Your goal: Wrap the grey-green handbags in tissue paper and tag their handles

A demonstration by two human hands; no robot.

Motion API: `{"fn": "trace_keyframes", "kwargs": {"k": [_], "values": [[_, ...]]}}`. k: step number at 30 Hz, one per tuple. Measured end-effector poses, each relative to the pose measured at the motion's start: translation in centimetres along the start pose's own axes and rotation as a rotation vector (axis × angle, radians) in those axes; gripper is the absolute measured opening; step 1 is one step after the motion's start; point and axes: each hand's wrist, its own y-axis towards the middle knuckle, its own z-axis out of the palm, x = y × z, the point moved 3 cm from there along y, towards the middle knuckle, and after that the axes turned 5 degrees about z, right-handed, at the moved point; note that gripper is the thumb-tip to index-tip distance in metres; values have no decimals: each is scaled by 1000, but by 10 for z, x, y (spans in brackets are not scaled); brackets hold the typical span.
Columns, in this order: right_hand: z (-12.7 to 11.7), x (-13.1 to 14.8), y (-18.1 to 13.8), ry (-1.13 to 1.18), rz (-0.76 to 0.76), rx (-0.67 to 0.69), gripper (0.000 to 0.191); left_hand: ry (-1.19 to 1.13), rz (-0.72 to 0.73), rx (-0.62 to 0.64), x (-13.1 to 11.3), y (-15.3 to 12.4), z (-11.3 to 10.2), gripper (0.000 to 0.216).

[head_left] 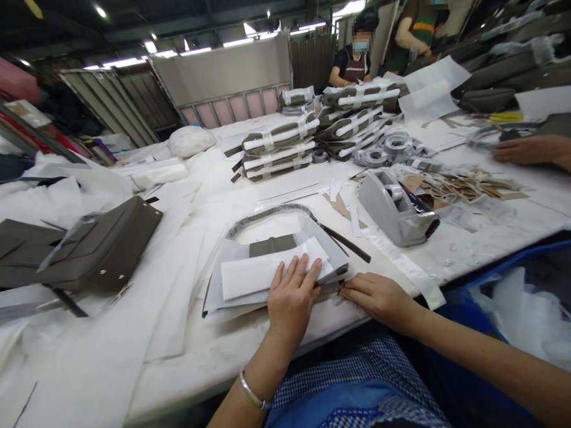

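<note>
My left hand (291, 296) lies flat with fingers stretched out on a white paper-wrapped grey bag piece (269, 265) at the table's near edge. My right hand (377, 296) rests beside it at the piece's right corner, fingers pointing left and touching its edge, holding nothing that I can see. A grey strap (266, 216) curves behind the wrapped piece. A grey tape dispenser (396, 209) stands just to the right.
A grey handbag (98, 247) lies at the left on white sheets. Stacks of wrapped grey pieces (282, 148) and tape rolls (393, 147) sit further back. Paper scraps (468, 186) lie right, near another person's hand (538, 151). Two people work at the far end.
</note>
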Motion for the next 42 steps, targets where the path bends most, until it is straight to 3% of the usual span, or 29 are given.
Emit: {"fn": "trace_keyframes", "kwargs": {"k": [8,21,36,42], "values": [[-5,15,-11,15,16,-24,29,7,21,-77,1,-1,-1,47],[-10,38,-18,80,56,-85,30,-59,25,-83,1,0,-4,49],[-10,35,-20,171,129,-37,28,-114,30,-68,2,0,-6,47],[-12,35,-25,230,147,-76,28,-114,53,-77,2,-1,-5,46]]}}
